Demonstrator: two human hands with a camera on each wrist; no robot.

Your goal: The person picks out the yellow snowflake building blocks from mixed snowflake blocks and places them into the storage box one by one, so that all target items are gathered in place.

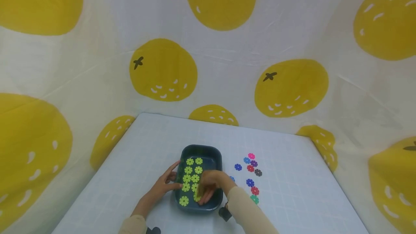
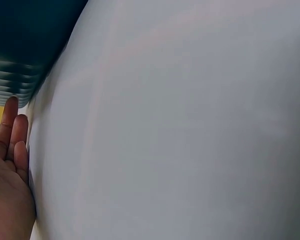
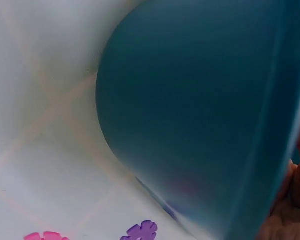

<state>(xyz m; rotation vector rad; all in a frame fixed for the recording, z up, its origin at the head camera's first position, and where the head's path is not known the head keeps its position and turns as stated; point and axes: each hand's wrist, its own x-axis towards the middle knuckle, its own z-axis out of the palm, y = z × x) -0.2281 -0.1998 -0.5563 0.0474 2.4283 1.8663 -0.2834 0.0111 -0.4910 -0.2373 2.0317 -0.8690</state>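
Observation:
A dark teal tray [image 1: 216,165] stands on the table with several yellow-green notched discs [image 1: 190,161] lying in two columns inside it. My left hand [image 1: 160,185] is at the tray's left side, thumb at the rim. In the left wrist view its fingers [image 2: 19,127] lie straight beside the tray's ribbed outer wall. My right hand [image 1: 209,183] reaches over the right side into the tray, fingers pointing down. It pinches a yellow-green disc [image 1: 196,198] at the lower end of the right column, partly hidden by the fingers.
Right of the tray, loose notched discs lie scattered: pink [image 1: 251,156], purple [image 1: 254,163], blue [image 1: 238,167], red [image 1: 255,190], dark grey [image 1: 258,172] and green [image 1: 254,199]. The white table [image 1: 292,187] is backed by a curtain [image 1: 227,71] printed with yellow fruit.

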